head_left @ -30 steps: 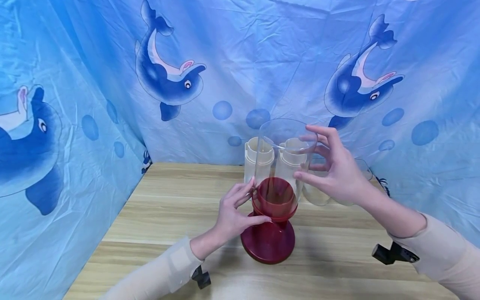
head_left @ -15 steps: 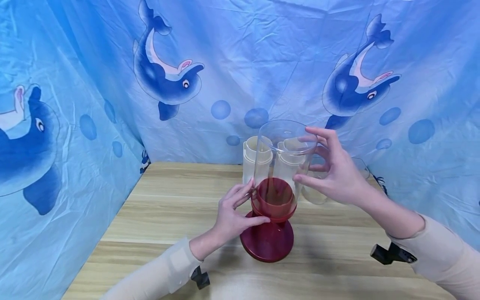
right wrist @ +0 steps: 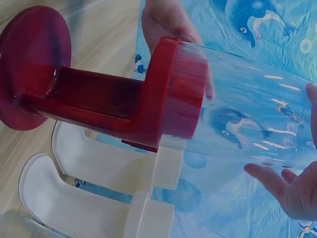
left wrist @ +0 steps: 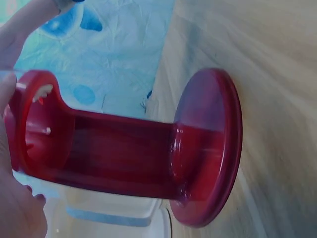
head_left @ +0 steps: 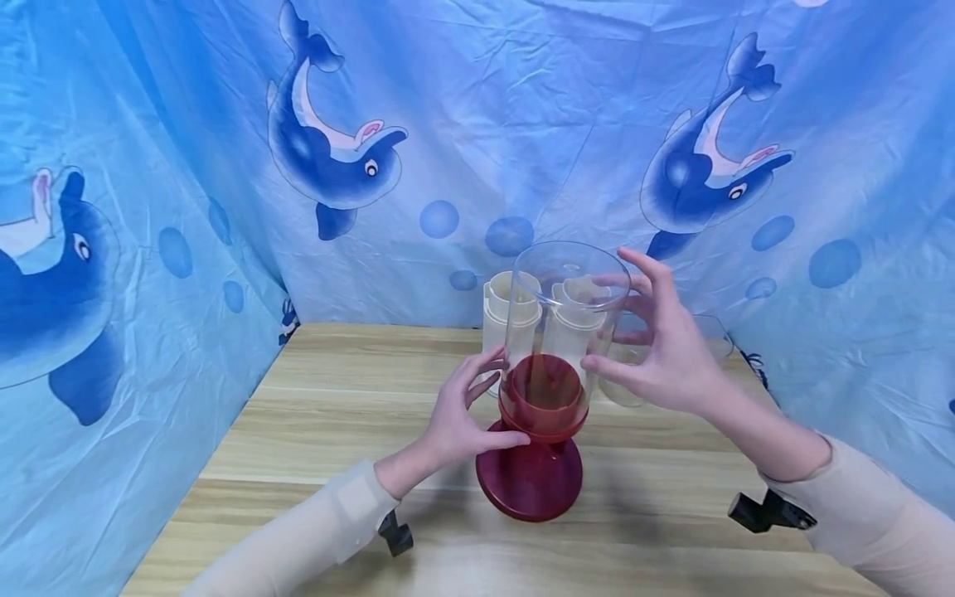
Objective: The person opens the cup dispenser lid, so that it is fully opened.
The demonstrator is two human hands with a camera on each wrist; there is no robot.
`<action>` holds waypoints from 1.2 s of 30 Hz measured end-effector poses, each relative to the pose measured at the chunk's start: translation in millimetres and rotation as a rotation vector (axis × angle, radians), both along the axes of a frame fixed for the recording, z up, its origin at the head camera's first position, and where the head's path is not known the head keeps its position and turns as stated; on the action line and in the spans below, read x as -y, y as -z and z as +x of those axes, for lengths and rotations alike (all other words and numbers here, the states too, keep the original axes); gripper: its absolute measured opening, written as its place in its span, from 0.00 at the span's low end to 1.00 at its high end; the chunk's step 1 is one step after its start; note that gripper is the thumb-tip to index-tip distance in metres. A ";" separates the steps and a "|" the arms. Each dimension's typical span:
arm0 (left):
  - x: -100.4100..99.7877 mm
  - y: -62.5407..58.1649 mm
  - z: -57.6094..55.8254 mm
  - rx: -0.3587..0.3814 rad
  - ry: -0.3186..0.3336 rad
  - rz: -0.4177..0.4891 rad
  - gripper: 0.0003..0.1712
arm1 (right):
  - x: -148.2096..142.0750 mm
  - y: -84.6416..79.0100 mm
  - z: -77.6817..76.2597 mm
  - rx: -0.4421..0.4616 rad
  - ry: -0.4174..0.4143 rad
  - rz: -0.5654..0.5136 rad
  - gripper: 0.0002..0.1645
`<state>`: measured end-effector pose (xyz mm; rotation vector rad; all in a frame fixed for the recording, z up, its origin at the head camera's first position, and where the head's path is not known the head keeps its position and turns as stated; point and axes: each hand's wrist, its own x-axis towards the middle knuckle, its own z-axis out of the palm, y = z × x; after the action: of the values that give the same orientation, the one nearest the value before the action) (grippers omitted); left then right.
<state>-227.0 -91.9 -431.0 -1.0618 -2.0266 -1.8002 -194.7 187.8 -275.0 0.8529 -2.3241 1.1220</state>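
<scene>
A red stand (head_left: 531, 485) with a round foot and a ring-shaped collar stands upright on the table. Over its collar fits a clear cylinder (head_left: 533, 332), open at the top. My left hand (head_left: 451, 419) holds the collar from the left, thumb in front and fingers at the far side. Higher up, my right hand (head_left: 675, 352) spans the cylinder's right side, thumb against its wall and index finger raised off the rim. In the right wrist view, the cylinder's lower end (right wrist: 223, 104) surrounds the red collar (right wrist: 168, 89).
Behind the red stand are two white stands (right wrist: 106, 163) of similar shape. Clear containers (head_left: 625, 390) sit at the back right, partly behind my right hand. A blue dolphin-print curtain (head_left: 448, 99) borders the wooden table (head_left: 313, 398) at the back and sides.
My right index finger has lifted off the cylinder's rim. The left hand has shifted slightly left, its fingers spread a little more. The stand and cylinder look unmoved.
</scene>
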 end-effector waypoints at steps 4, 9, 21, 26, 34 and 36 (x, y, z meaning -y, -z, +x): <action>3.1 0.9 -9.5 0.076 0.091 -0.046 0.62 | 1.8 11.0 0.8 0.057 0.013 -0.006 0.77; 4.7 2.5 -14.3 0.127 0.154 -0.042 0.55 | 5.2 26.2 0.4 0.169 0.010 -0.007 0.69; 5.1 -4.7 2.3 0.088 0.053 -0.056 0.55 | -5.9 37.9 -11.3 0.198 -0.163 -0.095 0.63; 5.0 -15.1 -1.2 0.037 0.093 -0.048 0.57 | -2.0 36.2 -5.8 0.173 -0.068 -0.076 0.64; 0.6 -15.9 11.6 0.031 0.001 -0.057 0.56 | -7.5 38.3 -21.4 0.189 -0.218 -0.124 0.60; 0.3 -15.5 14.3 0.027 -0.021 -0.050 0.56 | -10.4 39.6 -26.4 0.206 -0.292 -0.157 0.59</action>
<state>-212.8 -92.1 -415.5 -1.0317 -2.1006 -1.7714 -221.1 198.2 -314.6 1.0867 -2.2815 1.5597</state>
